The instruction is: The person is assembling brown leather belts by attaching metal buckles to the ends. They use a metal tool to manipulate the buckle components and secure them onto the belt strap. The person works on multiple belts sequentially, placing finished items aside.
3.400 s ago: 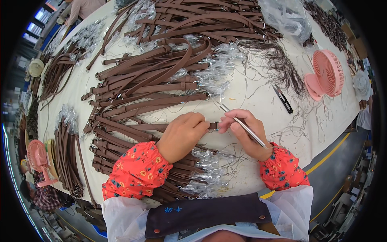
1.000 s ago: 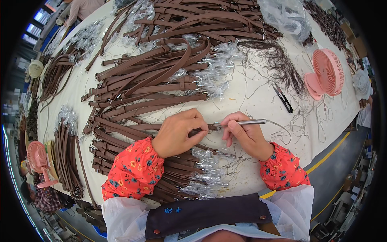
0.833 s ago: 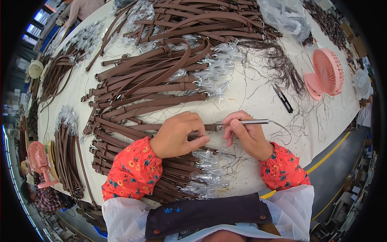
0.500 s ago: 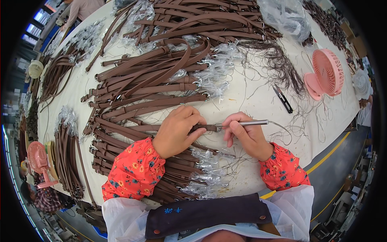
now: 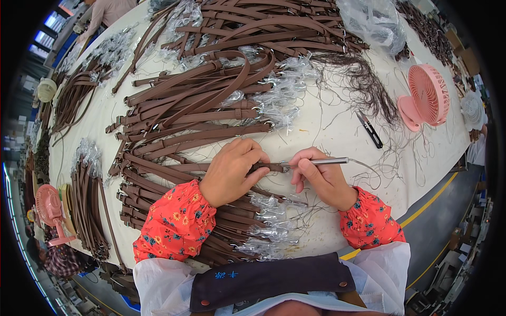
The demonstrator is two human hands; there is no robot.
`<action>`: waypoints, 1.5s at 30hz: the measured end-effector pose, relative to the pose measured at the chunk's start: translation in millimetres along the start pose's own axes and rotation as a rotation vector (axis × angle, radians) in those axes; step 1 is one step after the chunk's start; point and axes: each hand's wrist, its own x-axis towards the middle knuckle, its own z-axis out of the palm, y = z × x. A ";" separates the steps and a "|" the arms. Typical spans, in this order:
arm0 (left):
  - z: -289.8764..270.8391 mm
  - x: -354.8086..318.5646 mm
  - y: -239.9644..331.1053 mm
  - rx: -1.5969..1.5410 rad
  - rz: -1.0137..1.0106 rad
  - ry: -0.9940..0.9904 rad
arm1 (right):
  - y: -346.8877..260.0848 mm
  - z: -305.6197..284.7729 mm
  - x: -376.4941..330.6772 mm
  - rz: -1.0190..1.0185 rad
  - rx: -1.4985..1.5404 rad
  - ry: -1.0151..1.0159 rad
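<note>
My left hand (image 5: 230,171) is closed on the end of a brown strap (image 5: 192,167), with a short piece of it sticking out past the fingers. In my right hand (image 5: 322,179) is a slim metal pen-shaped tool (image 5: 333,160) with a thin cord trailing from its rear end. The tool's tip meets the strap's end, where a small metal part shows; the exact contact is too small to make out. Brown straps (image 5: 184,137) with plastic-wrapped metal ends (image 5: 282,95) lie in layers beneath and beyond my left hand.
Black thread snips (image 5: 370,129) lie right of the hands, near a tangle of dark threads (image 5: 363,79). A pink fan (image 5: 428,95) stands at the right, another pink fan (image 5: 50,205) at the left. More strap bundles (image 5: 89,210) lie left. A person (image 5: 108,13) is at the far left.
The metal tool has shifted and tilted very slightly in my right hand. My left hand and the strap stay in place.
</note>
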 end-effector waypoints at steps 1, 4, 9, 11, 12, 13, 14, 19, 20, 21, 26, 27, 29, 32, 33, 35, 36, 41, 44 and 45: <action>0.0 -0.1 0.0 0.001 0.000 -0.001 | 0.4 -0.1 0.0 -0.002 0.002 0.000; 0.2 -0.1 -0.2 0.004 0.005 0.002 | 0.0 -0.1 0.1 -0.002 0.003 -0.001; 0.3 0.3 -0.3 0.007 0.010 0.004 | -1.4 0.1 0.4 0.005 0.007 -0.004; 0.3 0.0 -0.7 0.005 0.012 0.005 | -1.9 0.1 0.2 0.004 0.003 -0.006; 0.3 0.2 -0.7 0.004 0.012 0.003 | -1.8 0.0 0.1 0.003 0.002 -0.005; 0.1 0.3 -0.6 0.003 0.011 0.001 | -1.7 0.0 0.1 0.003 0.001 -0.005; 0.0 0.5 -0.4 0.003 0.011 -0.001 | -1.7 -0.1 0.1 0.003 0.000 -0.004; 0.0 0.0 0.9 0.005 0.008 0.006 | -3.9 0.6 -0.1 -0.022 0.024 0.020; 0.3 -0.4 1.5 0.005 0.007 0.013 | -4.6 0.9 0.0 -0.029 0.038 0.027; 0.7 0.3 2.8 0.072 0.041 0.024 | -4.1 0.7 -0.8 -0.045 0.043 0.042; 0.9 -0.2 8.9 0.321 0.246 0.082 | 4.7 -3.0 -3.0 -0.121 0.073 0.082; 2.6 -1.8 6.8 0.268 0.199 0.067 | 4.4 -2.3 -2.2 -0.117 0.071 0.075; 8.2 -5.1 0.2 0.160 0.105 0.038 | 3.2 -0.4 -0.6 -0.108 0.067 0.063; -1.2 -3.1 7.4 -0.118 -0.164 -0.127 | 1.8 -0.4 -0.8 -0.080 0.076 0.066; -3.4 -1.8 10.7 -0.138 -0.185 -0.123 | 2.3 -0.6 -0.9 -0.084 0.074 0.068; -4.8 0.9 16.2 -0.177 -0.227 -0.115 | 3.9 -1.2 -1.2 -0.092 0.071 0.072; -1.6 0.4 15.8 -0.143 -0.172 -0.073 | 3.8 -0.9 -1.0 -0.102 0.072 0.080; 10.1 -0.4 11.0 -0.065 -0.078 -0.028 | -4.0 2.1 1.3 -0.046 0.083 0.172; 9.4 0.9 5.7 -0.076 -0.079 -0.078 | -3.9 1.1 3.6 -0.083 0.072 0.175; 8.9 1.7 5.5 -0.115 -0.099 -0.080 | -3.3 0.5 3.3 -0.076 0.073 0.162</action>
